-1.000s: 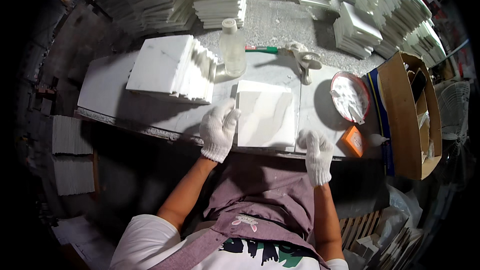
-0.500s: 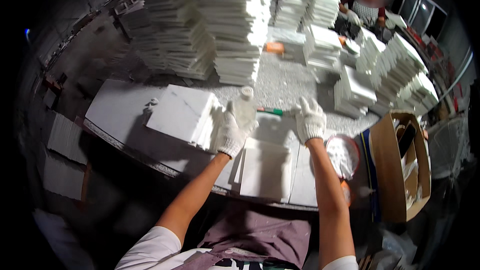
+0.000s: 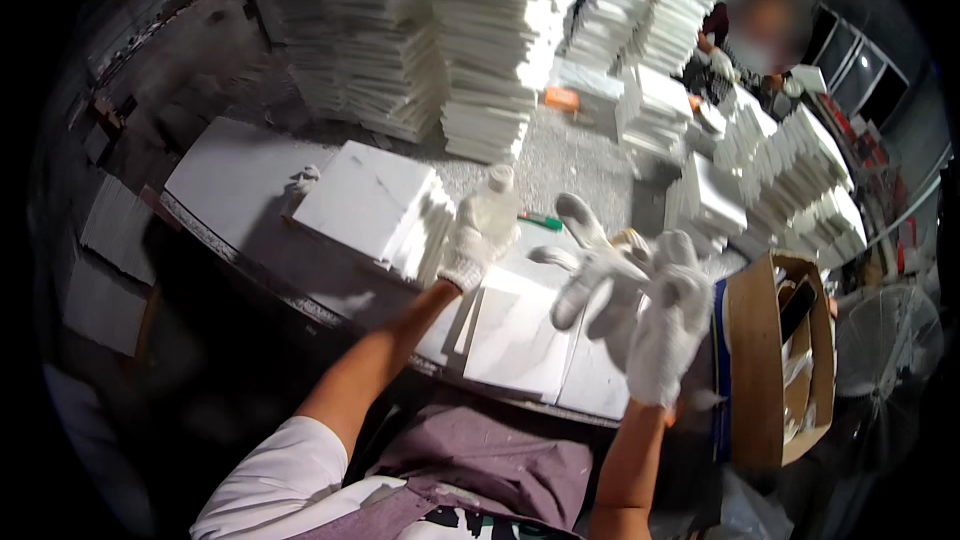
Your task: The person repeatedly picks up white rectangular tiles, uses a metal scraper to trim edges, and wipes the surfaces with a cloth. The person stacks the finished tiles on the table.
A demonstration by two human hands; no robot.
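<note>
On the left side of the table my left hand [image 3: 468, 250], in a white knit glove, is closed round a pale translucent plastic bottle [image 3: 495, 198]. The bottle stands nearly upright behind two or so thin white tiles [image 3: 508, 340]. My right hand [image 3: 668, 335], also gloved, is raised at the right with its fingers curled in. From it a limp white shape with spread fingers, seemingly a loose glove [image 3: 600, 270], points left above the tiles. Between my hands a green pen-like tool [image 3: 541, 221] lies on the table. Part of the tabletop is hidden behind my right hand.
A block of white marbled tiles [image 3: 365, 205] stands left of the bottle. Tall tile stacks [image 3: 490, 60] rise at the back, with more stacks [image 3: 705, 200] at the right. An open cardboard box [image 3: 755, 370] stands at the right edge. A co-worker's gloved hand [image 3: 722, 64] shows beyond.
My right hand has come up and nearer from the tabletop, with the loose white glove now showing at it. It now covers the round bowl of white stuff. My left hand stays round the bottle.
</note>
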